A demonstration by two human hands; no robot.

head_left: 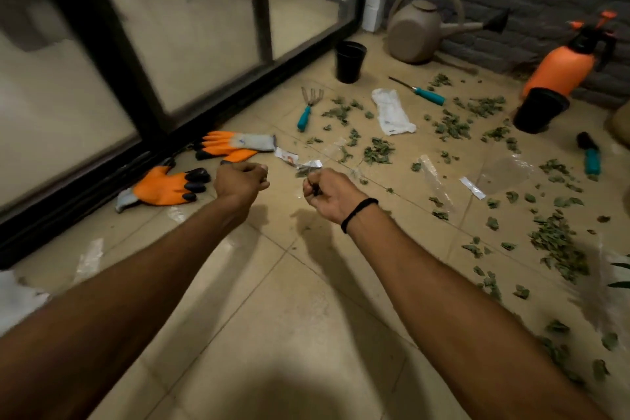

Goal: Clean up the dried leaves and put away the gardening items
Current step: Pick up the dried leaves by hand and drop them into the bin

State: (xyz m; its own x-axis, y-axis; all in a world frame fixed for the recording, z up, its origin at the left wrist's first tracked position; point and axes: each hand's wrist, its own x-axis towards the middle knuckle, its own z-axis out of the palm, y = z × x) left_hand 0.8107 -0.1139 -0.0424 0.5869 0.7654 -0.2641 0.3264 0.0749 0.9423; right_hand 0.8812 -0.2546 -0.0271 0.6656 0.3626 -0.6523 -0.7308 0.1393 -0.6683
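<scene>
Dried green leaves lie scattered over the tiled floor, in a patch (pixel 378 150) ahead of my hands and a bigger heap (pixel 559 249) at the right. My left hand (pixel 240 181) and my right hand (pixel 327 193) are both stretched forward above the floor with the fingers curled into fists; I see nothing held in either. Two orange gloves (pixel 170 187) (pixel 231 145) lie left of my hands by the door track. Farther off lie a teal-handled hand rake (pixel 305 112), a teal-handled weeder (pixel 422 94) and another teal tool (pixel 591 153).
Two black pots (pixel 350 61) (pixel 540 109), a brown watering can (pixel 419 31) and an orange sprayer (pixel 562 68) stand near the brick wall. A white bag (pixel 392 112) and clear plastic wrappers (pixel 504 170) lie among the leaves. A glass sliding door (pixel 170 44) bounds the left.
</scene>
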